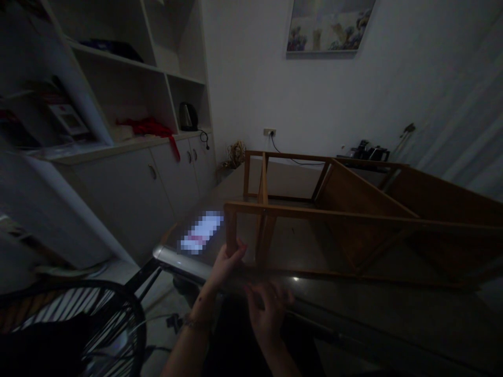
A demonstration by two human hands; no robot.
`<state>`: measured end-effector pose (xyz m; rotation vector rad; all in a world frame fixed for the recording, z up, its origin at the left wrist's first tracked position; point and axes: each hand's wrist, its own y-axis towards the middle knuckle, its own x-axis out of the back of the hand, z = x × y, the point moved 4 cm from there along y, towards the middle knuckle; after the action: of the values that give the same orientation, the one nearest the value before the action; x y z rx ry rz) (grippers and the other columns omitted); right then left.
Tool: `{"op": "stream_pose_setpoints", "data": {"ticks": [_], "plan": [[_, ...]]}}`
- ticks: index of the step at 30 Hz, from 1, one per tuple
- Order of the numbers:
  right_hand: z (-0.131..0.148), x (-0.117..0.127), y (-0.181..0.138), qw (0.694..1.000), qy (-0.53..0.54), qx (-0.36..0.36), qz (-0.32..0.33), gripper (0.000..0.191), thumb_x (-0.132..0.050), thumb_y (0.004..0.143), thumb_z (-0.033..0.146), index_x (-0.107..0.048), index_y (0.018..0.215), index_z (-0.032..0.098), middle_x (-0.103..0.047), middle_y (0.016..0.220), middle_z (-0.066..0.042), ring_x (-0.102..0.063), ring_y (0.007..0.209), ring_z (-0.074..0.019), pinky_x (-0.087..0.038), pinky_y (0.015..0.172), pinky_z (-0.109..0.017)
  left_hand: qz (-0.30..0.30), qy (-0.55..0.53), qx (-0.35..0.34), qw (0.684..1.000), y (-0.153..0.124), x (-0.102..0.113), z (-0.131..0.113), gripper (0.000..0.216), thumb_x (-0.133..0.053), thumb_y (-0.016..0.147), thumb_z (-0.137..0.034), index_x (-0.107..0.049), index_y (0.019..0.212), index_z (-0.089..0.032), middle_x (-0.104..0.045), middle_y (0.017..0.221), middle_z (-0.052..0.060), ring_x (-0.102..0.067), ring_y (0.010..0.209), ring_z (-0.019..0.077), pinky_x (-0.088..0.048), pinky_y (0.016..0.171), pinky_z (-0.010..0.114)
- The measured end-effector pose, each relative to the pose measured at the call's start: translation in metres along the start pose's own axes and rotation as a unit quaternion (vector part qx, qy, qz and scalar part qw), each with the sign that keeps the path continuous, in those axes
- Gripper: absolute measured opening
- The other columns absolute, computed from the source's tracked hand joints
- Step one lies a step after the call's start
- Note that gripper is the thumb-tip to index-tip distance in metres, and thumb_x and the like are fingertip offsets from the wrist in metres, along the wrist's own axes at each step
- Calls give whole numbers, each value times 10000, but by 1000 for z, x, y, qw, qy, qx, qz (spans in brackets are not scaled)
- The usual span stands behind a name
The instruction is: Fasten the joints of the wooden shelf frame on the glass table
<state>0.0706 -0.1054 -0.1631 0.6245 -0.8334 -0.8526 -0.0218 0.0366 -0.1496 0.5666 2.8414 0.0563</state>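
Note:
A wooden frame (338,214), a shelf or rack lying on its side, rests on a dark table (377,309). My left hand (227,263) is closed around the frame's near left upright post. My right hand (269,310) hovers just over the table's near edge with fingers apart, close to the frame's bottom rail, holding nothing that I can see. A lit phone screen (201,231) lies on the table to the left of the frame. The room is dim.
White cabinets with open shelves (129,157) line the left wall, with a kettle (187,116) and red cloth (151,127) on the counter. A round black wire chair (78,319) stands at lower left. A wall socket (269,132) and picture (328,25) are behind.

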Motion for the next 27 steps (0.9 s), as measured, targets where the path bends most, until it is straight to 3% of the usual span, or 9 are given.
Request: {"op": "stream_pose_setpoints", "data": {"ticks": [11, 14, 19, 27], "plan": [[-3, -2, 2, 997, -10, 35, 70, 414, -393, 1014, 477, -636, 755, 264, -669, 666, 17, -558, 707, -184, -257, 804, -358, -31, 9, 7, 999, 0, 0, -2, 422, -772, 648, -513, -537, 736, -173, -405, 566, -79, -373, 483, 60, -298, 458, 179], [-3, 0, 2, 997, 7, 30, 72, 414, -384, 1018, 476, -641, 768, 269, -678, 676, 25, -557, 694, -178, -249, 802, -355, -26, 2, 8, 1000, 0, 1, 0, 415, -763, 665, -513, -534, 746, -177, -402, 563, -82, -369, 475, 57, -304, 454, 175], [-2, 2, 4, 992, 5, 6, 129, 368, -381, 1029, 415, -646, 819, 271, -708, 750, 32, -578, 755, -179, -234, 824, -349, -14, -3, 3, 1000, 1, 0, 1, 425, -764, 663, -519, -519, 729, -179, -383, 548, -90, -352, 461, 51, -297, 444, 168], [0, 0, 4, 993, -5, 1, 116, 383, -369, 1032, 400, -636, 794, 262, -695, 717, 25, -559, 737, -188, -226, 821, -355, -16, -6, -1, 1000, 0, 0, 1, 427, -767, 665, -517, -521, 738, -176, -390, 557, -88, -340, 459, 46, -289, 443, 170]]}}
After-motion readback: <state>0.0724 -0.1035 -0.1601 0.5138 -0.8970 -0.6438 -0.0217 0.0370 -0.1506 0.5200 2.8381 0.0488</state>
